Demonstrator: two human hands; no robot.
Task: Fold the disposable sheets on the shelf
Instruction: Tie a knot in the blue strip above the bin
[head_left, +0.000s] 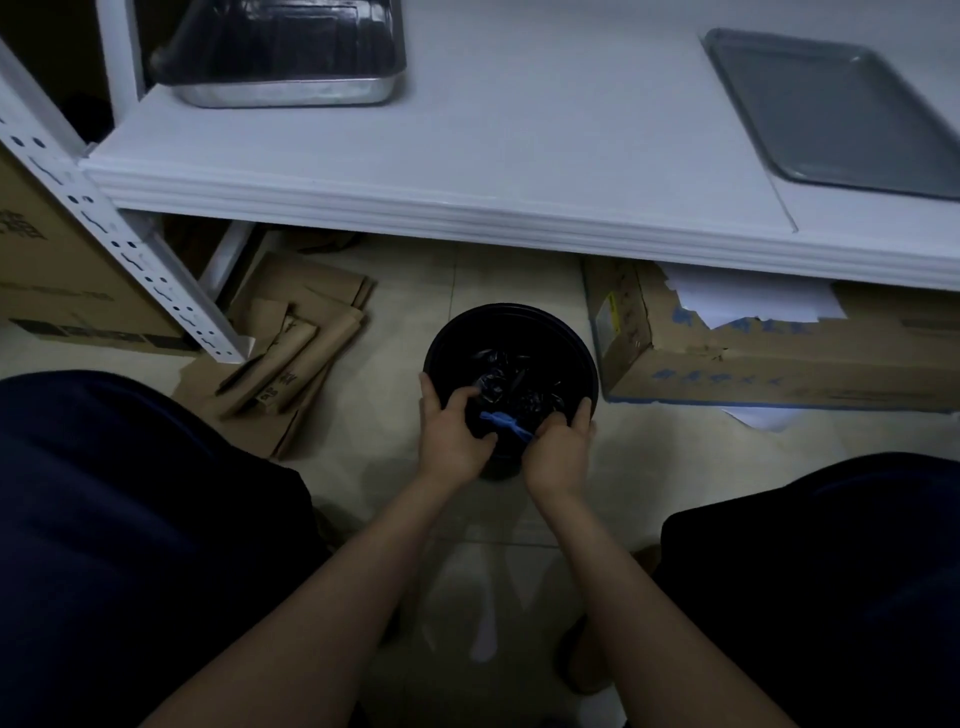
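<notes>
A round black bin (511, 319) with a black liner stands on the floor below the white shelf (467, 156). Both hands are at its near rim. My left hand (452, 426) has its fingers curled over the rim into the crumpled black liner. My right hand (558, 447) grips the rim on the right side. A small blue strip (504, 421) lies between the two hands, and I cannot tell which hand holds it. No disposable sheets show on the shelf.
A steel pan (291, 57) holding dark plastic sits at the shelf's back left, a flat grey tray (841, 114) at its right. Folded brown paper bags (291, 353) lie left of the bin, a cardboard box (753, 348) right. My knees flank the view.
</notes>
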